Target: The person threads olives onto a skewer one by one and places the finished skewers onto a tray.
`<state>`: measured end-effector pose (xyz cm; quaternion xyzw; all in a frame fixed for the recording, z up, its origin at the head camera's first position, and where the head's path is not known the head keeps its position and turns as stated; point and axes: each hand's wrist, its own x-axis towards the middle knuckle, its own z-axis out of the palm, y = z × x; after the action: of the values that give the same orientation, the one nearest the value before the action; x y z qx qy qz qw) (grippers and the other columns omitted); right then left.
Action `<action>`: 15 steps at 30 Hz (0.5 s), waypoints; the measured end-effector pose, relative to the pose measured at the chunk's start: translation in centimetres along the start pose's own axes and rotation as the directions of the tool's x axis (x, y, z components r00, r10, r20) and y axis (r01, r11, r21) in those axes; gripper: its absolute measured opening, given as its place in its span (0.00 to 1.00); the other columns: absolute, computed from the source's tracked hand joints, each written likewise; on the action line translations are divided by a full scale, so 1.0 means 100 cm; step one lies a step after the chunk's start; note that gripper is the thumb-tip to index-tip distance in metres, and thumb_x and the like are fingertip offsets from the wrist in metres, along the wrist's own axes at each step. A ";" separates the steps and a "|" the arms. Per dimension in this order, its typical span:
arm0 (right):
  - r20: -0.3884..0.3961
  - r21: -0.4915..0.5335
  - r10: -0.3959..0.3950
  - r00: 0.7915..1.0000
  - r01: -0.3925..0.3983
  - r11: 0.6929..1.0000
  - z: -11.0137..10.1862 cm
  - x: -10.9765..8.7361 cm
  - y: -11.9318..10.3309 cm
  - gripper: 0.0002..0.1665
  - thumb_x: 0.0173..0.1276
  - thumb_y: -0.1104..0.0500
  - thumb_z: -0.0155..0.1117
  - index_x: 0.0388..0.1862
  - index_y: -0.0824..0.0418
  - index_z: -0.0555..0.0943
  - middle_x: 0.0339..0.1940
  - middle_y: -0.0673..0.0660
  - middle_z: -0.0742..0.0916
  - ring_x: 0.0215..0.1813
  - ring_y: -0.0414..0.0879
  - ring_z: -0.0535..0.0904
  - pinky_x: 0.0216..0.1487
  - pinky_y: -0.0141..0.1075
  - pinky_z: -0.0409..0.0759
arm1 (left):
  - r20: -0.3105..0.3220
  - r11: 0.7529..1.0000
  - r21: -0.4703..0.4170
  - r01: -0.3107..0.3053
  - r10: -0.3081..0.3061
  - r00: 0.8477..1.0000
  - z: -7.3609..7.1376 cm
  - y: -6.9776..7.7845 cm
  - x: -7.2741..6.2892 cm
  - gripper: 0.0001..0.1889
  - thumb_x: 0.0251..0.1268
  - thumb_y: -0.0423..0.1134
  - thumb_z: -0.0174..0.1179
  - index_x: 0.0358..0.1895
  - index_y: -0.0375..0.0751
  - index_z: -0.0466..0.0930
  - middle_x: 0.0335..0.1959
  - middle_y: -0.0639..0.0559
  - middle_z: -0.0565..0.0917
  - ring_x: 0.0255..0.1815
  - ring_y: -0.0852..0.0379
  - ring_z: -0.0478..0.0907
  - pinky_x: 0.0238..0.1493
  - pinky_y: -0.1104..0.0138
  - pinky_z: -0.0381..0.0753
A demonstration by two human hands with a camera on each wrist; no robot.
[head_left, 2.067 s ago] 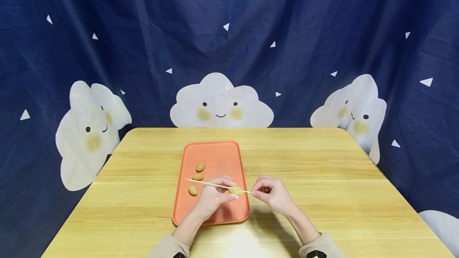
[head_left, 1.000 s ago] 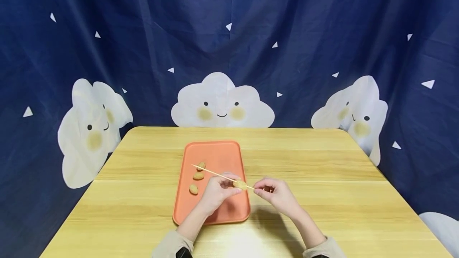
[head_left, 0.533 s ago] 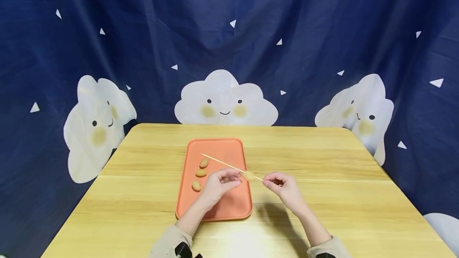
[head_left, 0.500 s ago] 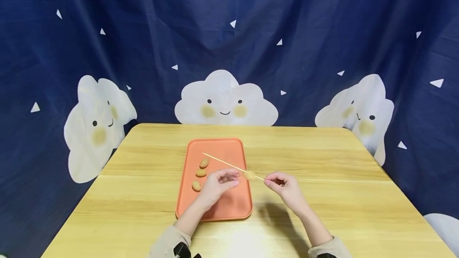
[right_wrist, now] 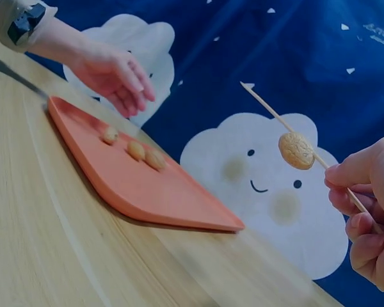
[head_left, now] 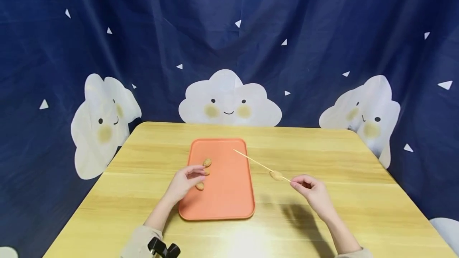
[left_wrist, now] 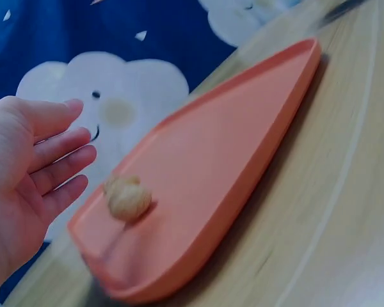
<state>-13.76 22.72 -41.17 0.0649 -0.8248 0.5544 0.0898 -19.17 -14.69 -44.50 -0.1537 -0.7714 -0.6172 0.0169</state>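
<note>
Clock: head view, 12 toward the curtain [head_left: 259,15].
Left hand [head_left: 183,184]: hung over the tray [head_left: 229,198] at its 9 o'clock side, thumb and fingers loosely spread; right wrist view showed a gap down to the tray.
Right hand [head_left: 317,197]: pinched the skewer [right_wrist: 267,107] near its 4 o'clock end, above the table [head_left: 305,146] and well off the tray's 3 o'clock rim.
Skewer: ran toward 10 from the fingertips, crossing the tray's rim in head view; tip sat over the tray's 1 o'clock corner.
Skewered piece [right_wrist: 296,151]: just off the right fingertips, outside the tray's 3 o'clock rim.
Loose pieces [head_left: 206,162]: three in the tray, rough 12-to-6 row along the 9 o'clock side; left fingertips near the middle one.
Tray: between the hands; broad floor ran from the row to the 3 o'clock rim.
Table: wood ran wide from the tray to its 3 o'clock edge, narrower strip at 12.
</note>
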 end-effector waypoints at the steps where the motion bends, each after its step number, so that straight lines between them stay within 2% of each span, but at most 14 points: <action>1: -0.005 -0.001 0.004 1.000 -0.004 1.000 -0.002 0.000 0.001 0.09 0.61 0.64 0.64 0.36 0.72 0.81 0.29 0.53 0.82 0.29 0.38 0.73 0.30 0.31 0.73 | -0.004 1.000 0.018 -0.001 0.001 1.000 -0.004 -0.002 0.000 0.18 0.58 0.28 0.61 0.51 0.23 0.74 0.43 0.34 0.81 0.44 0.51 0.79 0.47 0.71 0.76; 5: -0.016 -0.004 0.007 1.000 -0.007 1.000 -0.007 0.000 0.002 0.09 0.62 0.64 0.64 0.36 0.71 0.81 0.29 0.54 0.83 0.31 0.38 0.75 0.32 0.30 0.75 | -0.006 0.998 0.055 0.021 -0.021 1.000 -0.013 -0.008 0.000 0.15 0.58 0.28 0.61 0.47 0.23 0.76 0.43 0.33 0.80 0.45 0.44 0.79 0.46 0.69 0.77; 8: -0.014 -0.018 0.007 1.000 -0.007 1.000 -0.009 0.000 0.002 0.09 0.62 0.64 0.63 0.36 0.71 0.81 0.30 0.55 0.83 0.31 0.37 0.75 0.32 0.30 0.75 | 0.021 0.993 0.106 0.051 -0.054 0.998 -0.016 -0.015 -0.001 0.15 0.57 0.29 0.63 0.46 0.24 0.77 0.45 0.33 0.80 0.46 0.42 0.78 0.46 0.67 0.77; 11: -0.012 -0.025 0.012 1.000 -0.013 1.000 -0.008 0.000 0.003 0.09 0.62 0.64 0.63 0.37 0.71 0.81 0.30 0.57 0.83 0.32 0.37 0.75 0.32 0.30 0.75 | 0.046 0.982 0.180 0.064 -0.074 0.996 -0.016 -0.021 -0.001 0.16 0.55 0.30 0.64 0.46 0.26 0.78 0.46 0.35 0.80 0.47 0.42 0.78 0.49 0.62 0.77; 15: -0.013 -0.024 0.022 1.000 -0.022 0.999 -0.006 0.000 0.004 0.09 0.62 0.64 0.63 0.37 0.72 0.81 0.30 0.56 0.83 0.32 0.37 0.75 0.33 0.30 0.76 | 0.055 0.970 0.239 0.049 -0.064 0.996 -0.014 -0.027 -0.002 0.16 0.52 0.30 0.66 0.46 0.29 0.79 0.46 0.38 0.80 0.46 0.45 0.78 0.50 0.55 0.76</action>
<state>-13.74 23.43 -41.28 0.0513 -0.8317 0.5456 0.0896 -19.96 -16.61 -46.79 -0.1477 -0.8440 -0.5155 -0.0065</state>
